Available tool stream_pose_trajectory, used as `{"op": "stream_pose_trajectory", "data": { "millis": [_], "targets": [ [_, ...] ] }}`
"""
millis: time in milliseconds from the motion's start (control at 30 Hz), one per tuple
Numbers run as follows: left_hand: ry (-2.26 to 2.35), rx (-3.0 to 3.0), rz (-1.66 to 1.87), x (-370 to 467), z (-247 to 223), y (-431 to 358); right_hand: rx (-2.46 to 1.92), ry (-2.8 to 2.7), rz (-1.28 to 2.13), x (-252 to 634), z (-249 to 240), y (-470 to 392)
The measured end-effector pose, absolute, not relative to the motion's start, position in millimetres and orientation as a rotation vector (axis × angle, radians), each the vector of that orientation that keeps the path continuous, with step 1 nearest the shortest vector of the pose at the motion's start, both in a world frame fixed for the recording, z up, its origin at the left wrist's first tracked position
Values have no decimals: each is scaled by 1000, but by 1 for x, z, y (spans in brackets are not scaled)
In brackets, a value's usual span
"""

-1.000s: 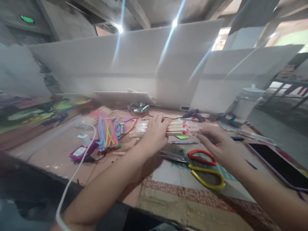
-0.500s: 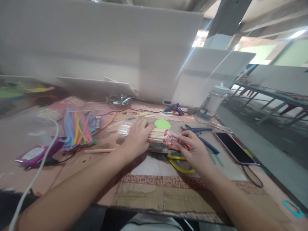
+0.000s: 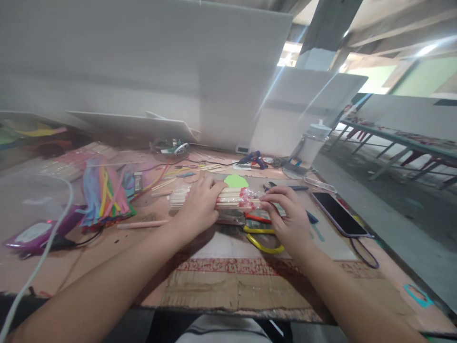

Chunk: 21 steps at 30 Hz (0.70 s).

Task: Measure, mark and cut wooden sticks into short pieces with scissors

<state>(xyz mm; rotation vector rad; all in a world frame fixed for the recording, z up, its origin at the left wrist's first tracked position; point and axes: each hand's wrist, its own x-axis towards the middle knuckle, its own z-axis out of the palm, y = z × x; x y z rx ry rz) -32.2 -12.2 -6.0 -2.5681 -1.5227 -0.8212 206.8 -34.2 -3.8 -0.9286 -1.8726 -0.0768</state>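
Note:
A clear plastic pack of thin wooden sticks (image 3: 232,197) with red marks at its right end lies crosswise above the work mat. My left hand (image 3: 202,200) is closed over the pack's middle and holds it. At the pack's right end, the fingertips of my right hand (image 3: 289,214) are pinched on what looks like the end of a wooden stick (image 3: 257,203); the contact is partly blurred. Just below are red-handled pliers (image 3: 257,218) and yellow handles (image 3: 266,243). A bright green paper piece (image 3: 236,181) shows behind the pack.
Blue-handled pliers (image 3: 298,188) and a phone (image 3: 341,214) lie to the right. Behind are a blue glue gun (image 3: 254,161) and a clear jug (image 3: 310,145). Colourful strips (image 3: 107,190), a purple device (image 3: 39,233) and a white cable (image 3: 53,233) occupy the left.
My right fingers have closed more tightly at the pack's right end, where a stick end shows. The whole view has shifted slightly; my left hand keeps its hold.

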Motion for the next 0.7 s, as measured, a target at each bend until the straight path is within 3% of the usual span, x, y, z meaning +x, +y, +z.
{"op": "stream_pose_trajectory", "data": {
  "millis": [267,467,600,700],
  "targets": [
    [-1579,-2521,-829,-41,-3,-7,-1059,-1596,95,223,1,-32],
    [-1534,-2435,-780,-51,-2,4,-1212,-1766,245,225,7,-32],
    [-1671,-2218,-680,-82,2,28,-1209,-1429,205,246,14,-24],
    [-1816,-2085,-629,-121,-1,49,-1118,-1213,366,261,12,-9]
  ]
}}
